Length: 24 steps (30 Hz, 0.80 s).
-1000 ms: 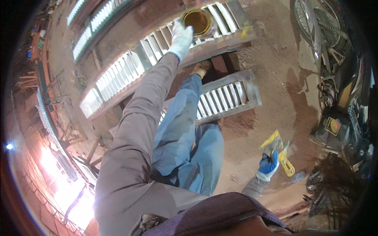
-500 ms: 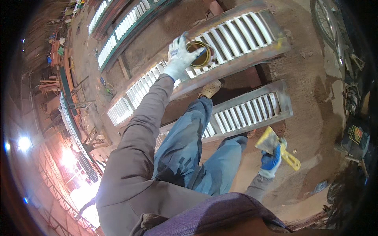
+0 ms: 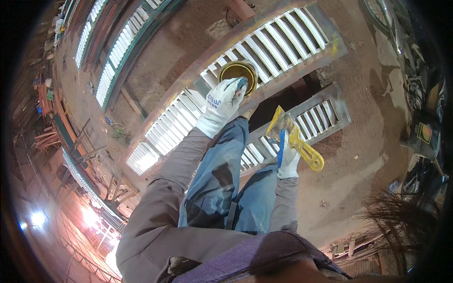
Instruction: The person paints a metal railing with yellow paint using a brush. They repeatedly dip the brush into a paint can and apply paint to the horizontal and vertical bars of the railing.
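A round metal can point(image 3: 234, 72) with a brownish inside stands out against the long slatted metal panel point(image 3: 288, 37). My left hand point(image 3: 222, 104), in a white glove with blue fingertips, is closed at the can's near rim, fingers bent over its edge. My right hand point(image 3: 289, 158), gloved in white and blue, grips a putty knife point(image 3: 306, 150) with a yellow handle. Its wide, stained blade points up and to the left, near a second slatted panel point(image 3: 314, 123). Whether the can rests on the panel cannot be made out.
More slatted panels point(image 3: 127, 37) lie at the far left. A wheel point(image 3: 377, 14) is at the far right, with a dark box point(image 3: 424, 134) nearer. Timber pieces point(image 3: 49, 137) are stacked at the left. Bright lamps point(image 3: 37, 218) glow at the lower left.
My right hand has brought the putty knife left and up, closer to the can. My left hand has shifted round to the can's near side, and the can appears larger and slightly lower.
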Each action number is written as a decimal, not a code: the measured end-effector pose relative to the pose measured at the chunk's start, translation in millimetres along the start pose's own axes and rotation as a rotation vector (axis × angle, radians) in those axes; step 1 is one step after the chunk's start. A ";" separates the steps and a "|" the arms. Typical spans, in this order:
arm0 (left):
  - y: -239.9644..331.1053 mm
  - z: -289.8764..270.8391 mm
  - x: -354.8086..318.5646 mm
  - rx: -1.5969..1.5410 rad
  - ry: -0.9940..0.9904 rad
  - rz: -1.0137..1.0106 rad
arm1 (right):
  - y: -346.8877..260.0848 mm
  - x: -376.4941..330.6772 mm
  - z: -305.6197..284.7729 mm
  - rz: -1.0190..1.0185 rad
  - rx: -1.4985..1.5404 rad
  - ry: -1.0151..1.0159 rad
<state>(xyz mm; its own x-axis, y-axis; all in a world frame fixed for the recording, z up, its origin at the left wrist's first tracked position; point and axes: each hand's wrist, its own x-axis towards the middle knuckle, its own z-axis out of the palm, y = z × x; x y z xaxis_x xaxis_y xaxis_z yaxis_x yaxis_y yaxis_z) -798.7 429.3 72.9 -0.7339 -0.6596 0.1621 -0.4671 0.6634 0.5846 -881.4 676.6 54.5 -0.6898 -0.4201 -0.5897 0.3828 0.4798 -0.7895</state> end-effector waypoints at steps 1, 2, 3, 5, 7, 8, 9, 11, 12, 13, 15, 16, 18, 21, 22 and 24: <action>1.8 6.9 -3.5 -0.033 0.007 -0.083 | 1.3 2.2 -2.5 0.049 -0.033 0.011; 3.1 6.4 -2.0 -0.028 0.015 -0.186 | -5.1 2.7 -0.5 0.047 -0.024 -0.003; 4.3 6.0 2.3 -0.025 0.023 -0.291 | -15.9 1.5 -0.9 0.049 -0.017 -0.016; -16.7 14.4 -3.4 -0.080 0.093 -0.494 | -13.8 2.0 1.0 0.022 0.025 -0.053; -18.4 11.5 -2.1 -0.447 0.180 -0.679 | -5.0 6.8 3.9 -0.042 -0.105 -0.095; -12.8 9.4 0.8 -0.602 0.263 -0.704 | 3.4 8.0 5.7 -0.154 -0.225 -0.084; -10.3 5.2 -1.2 -0.629 0.308 -0.689 | 11.8 9.2 7.7 -0.267 -0.351 -0.063; -3.0 -13.5 -10.6 -0.671 0.401 -0.659 | 26.5 14.0 14.8 -0.598 -0.645 0.022; 9.4 -21.6 -12.2 -0.655 0.407 -0.629 | 25.1 16.3 17.1 -0.623 -0.654 0.020; 24.7 -31.8 -14.4 -0.641 0.411 -0.599 | 24.1 17.7 19.5 -0.646 -0.663 0.018; 37.8 -45.4 -26.5 -0.484 0.440 -0.460 | 13.9 16.7 30.8 -0.521 -0.402 -0.058; 41.6 -52.8 -33.5 -0.378 0.399 -0.409 | 2.9 15.9 36.3 -0.458 -0.314 -0.086; 56.0 -67.6 -42.8 -0.174 0.315 -0.313 | -17.5 14.2 47.3 -0.330 -0.139 -0.127; 87.9 -77.9 -46.1 -0.123 0.296 -0.304 | -35.0 17.0 66.6 -0.093 0.115 -0.097; 95.9 -80.7 -43.7 -0.079 0.275 -0.309 | -43.9 18.1 72.5 0.009 0.202 -0.070; 82.3 -75.6 -53.3 0.006 0.303 -0.130 | -73.1 16.9 79.1 0.206 0.302 -0.072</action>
<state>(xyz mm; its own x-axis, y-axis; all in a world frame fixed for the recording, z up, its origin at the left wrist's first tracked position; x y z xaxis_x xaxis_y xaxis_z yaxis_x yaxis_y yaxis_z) -760.7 492.3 172.5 -0.4882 -0.8133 0.3165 -0.5504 0.5683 0.6116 -872.4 573.5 88.8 -0.5385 -0.3961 -0.7437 0.6806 0.3158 -0.6611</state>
